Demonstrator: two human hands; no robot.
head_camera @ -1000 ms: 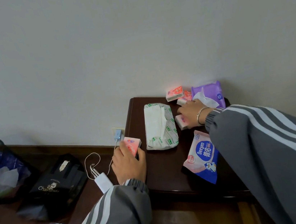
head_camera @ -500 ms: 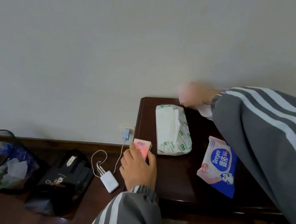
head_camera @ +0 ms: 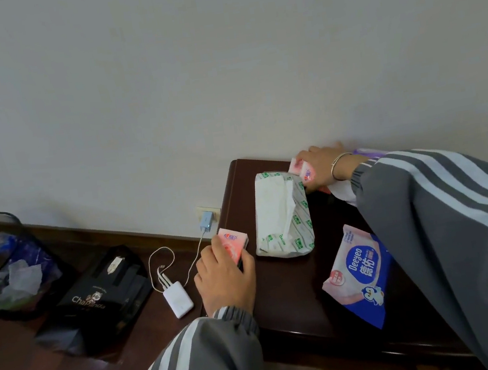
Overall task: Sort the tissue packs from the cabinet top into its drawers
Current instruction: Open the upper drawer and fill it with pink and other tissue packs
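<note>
Tissue packs: left hand (head_camera: 226, 275) grips one pink pack (head_camera: 234, 242), right hand (head_camera: 324, 165) grips a second pink pack (head_camera: 305, 172); one white pack (head_camera: 283, 220) and one blue pack (head_camera: 361, 276) lie free.

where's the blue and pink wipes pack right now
In the head view the blue and pink wipes pack lies on the cabinet top near its front edge, right of the white tissue pack and beside the right sleeve.

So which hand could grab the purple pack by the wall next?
Probably the right hand: it is next to the purple pack, though it holds small pink packs. The left hand grips another pink pack far across the cabinet.
</note>
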